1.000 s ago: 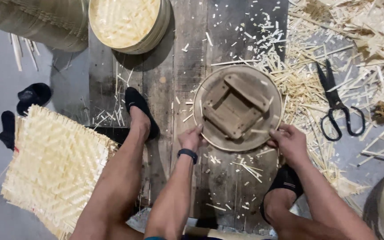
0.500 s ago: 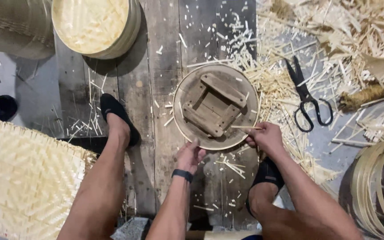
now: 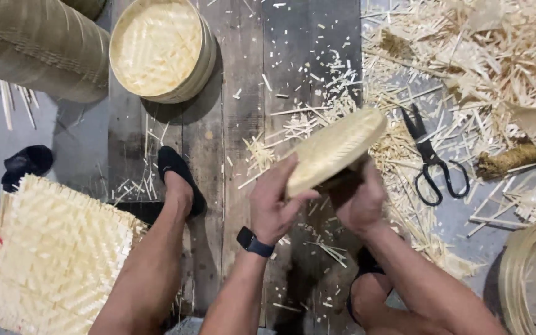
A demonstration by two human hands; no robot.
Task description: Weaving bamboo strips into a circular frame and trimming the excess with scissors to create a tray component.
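The left hand (image 3: 274, 201) clamps fingers and thumb on the near edge of a round woven bamboo lid (image 3: 336, 150); the right hand (image 3: 360, 200) grips it from beneath, fingers hidden; the lid hangs tilted above the plank floor (image 3: 243, 74); black scissors (image 3: 432, 162) lie just right among bamboo offcuts (image 3: 466, 56); a round bamboo basket (image 3: 159, 49) stands well apart.

Dark wooden plank floor (image 3: 243, 56), grey concrete floor (image 3: 7, 133) at left. On planks: round bamboo steamer basket (image 3: 159, 49), scattered bamboo offcuts (image 3: 317, 118). Black scissors (image 3: 432, 161) among splinters at right. Woven bamboo mat (image 3: 51, 254) lower left.
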